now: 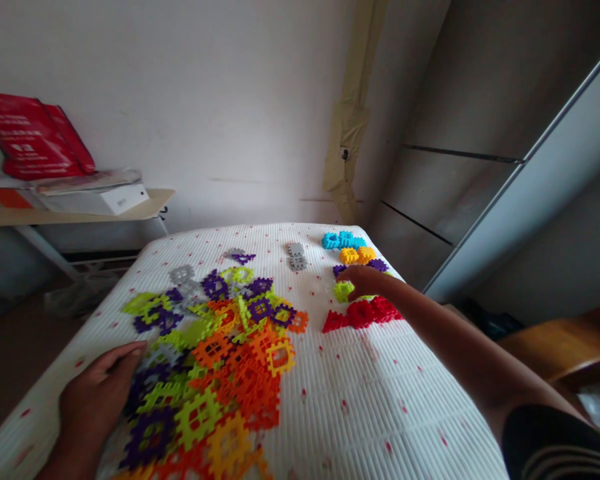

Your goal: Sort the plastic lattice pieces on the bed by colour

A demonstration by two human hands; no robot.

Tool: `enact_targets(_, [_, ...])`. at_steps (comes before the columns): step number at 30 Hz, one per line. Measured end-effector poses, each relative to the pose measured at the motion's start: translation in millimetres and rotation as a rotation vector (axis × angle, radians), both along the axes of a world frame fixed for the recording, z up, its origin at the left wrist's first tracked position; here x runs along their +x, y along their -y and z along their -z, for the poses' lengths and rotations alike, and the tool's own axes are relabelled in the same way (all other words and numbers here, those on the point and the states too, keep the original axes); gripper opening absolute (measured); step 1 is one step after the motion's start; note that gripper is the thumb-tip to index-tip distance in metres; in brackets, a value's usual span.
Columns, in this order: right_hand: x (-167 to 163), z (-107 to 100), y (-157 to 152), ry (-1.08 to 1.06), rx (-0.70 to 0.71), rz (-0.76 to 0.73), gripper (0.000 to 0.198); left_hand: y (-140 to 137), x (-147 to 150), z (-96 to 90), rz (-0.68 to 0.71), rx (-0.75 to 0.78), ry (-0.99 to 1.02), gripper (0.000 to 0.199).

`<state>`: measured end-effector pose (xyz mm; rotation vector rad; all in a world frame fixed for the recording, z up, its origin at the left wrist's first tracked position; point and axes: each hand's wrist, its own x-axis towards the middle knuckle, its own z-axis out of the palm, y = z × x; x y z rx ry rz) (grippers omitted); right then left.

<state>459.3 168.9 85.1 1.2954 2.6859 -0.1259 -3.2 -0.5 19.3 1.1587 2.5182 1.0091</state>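
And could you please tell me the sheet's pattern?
The sheet is white and ribbed with small red marks, head view.

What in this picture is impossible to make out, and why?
All in the head view:
Whether the right hand grips the green piece: the hand itself hides any hold.
Whether the left hand touches the pile: blurred.
The pile's near end: cut off by the bottom edge.
The red bag's small lettering: blurred.

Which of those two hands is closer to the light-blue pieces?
Right. The right hand is just short of the light-blue pieces, the yellow pair between; the left hand is farther off, at the left edge of the mixed pile.
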Motion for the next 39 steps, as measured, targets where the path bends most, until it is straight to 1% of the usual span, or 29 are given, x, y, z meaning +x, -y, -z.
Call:
enact_targets(5, [1, 6, -1, 0.001, -0.017, -0.016, 0.057, 0, -1, 2.5, 0.006, -0.012, -0.002, 0.034])
enact_targets(8, [1, 9, -1, -0.014, -0.007, -0.012, 0.058, 1, 0, 1.6, 0.046, -0.013, 0.000, 0.035])
enact_targets(11, [1, 11, -1, -0.034, -0.014, -0.017, 0.057, 1, 2, 1.2, 0.073, 0.014, 0.022, 0.035])
enact_targets(16, [-1, 12, -2, -0.003, -0.031, -0.014, 0.057, 3, 5, 1.3, 0.045, 0.081, 0.039, 0.035])
enact_targets(19, [-2, 3, -3, -0.013, -0.023, 0.017, 0.056, 3, 5, -0.2, 0.049, 0.110, 0.091, 0.034])
enact_targets(22, [-3, -15, 2, -0.064, 0.036, 0.065, 0.051, 3, 2, -0.9, 0.056, 0.186, 0.220, 0.033])
enact_targets(24, [-8, -27, 16, -0.144, 0.091, 0.062, 0.047, 0, 0, -1.5, 0.074, 0.263, 0.357, 0.033])
enact_targets(26, [-18, -31, 38, -0.260, 0.119, 0.001, 0.043, -3, 1, -4.7, 0.102, 0.322, 0.489, 0.033])
enact_targets(27, [-25, -29, 53, -0.319, 0.115, -0.057, 0.040, -4, 3, -8.0, 0.116, 0.334, 0.531, 0.033])
enact_targets(29, [-41, -17, 85, -0.424, 0.097, -0.188, 0.030, -7, 11, -18.4, 0.154, 0.312, 0.550, 0.034])
enact_targets(30, [-50, -8, 102, -0.443, 0.076, -0.284, 0.027, -8, 17, -25.0, 0.192, 0.277, 0.525, 0.034])
enact_targets(31, [-58, 1, 118, -0.455, 0.069, -0.342, 0.022, -10, 24, -32.1, 0.242, 0.233, 0.482, 0.035])
enact_targets(33, [-72, 22, 145, -0.451, 0.089, -0.420, 0.017, -15, 39, -45.3, 0.390, 0.118, 0.348, 0.035])
enact_targets(35, [-82, 41, 163, -0.432, 0.140, -0.478, 0.021, -23, 54, -54.6, 0.539, 0.004, 0.189, 0.034])
enact_targets(36, [-85, 49, 168, -0.426, 0.172, -0.506, 0.023, -29, 61, -57.3, 0.593, -0.040, 0.113, 0.033])
enact_targets(38, [-88, 62, 173, -0.427, 0.240, -0.546, 0.024, -41, 75, -59.3, 0.633, -0.092, -0.032, 0.033])
enact_targets(39, [-89, 68, 173, -0.437, 0.270, -0.555, 0.023, -49, 82, -59.1, 0.623, -0.105, -0.103, 0.035])
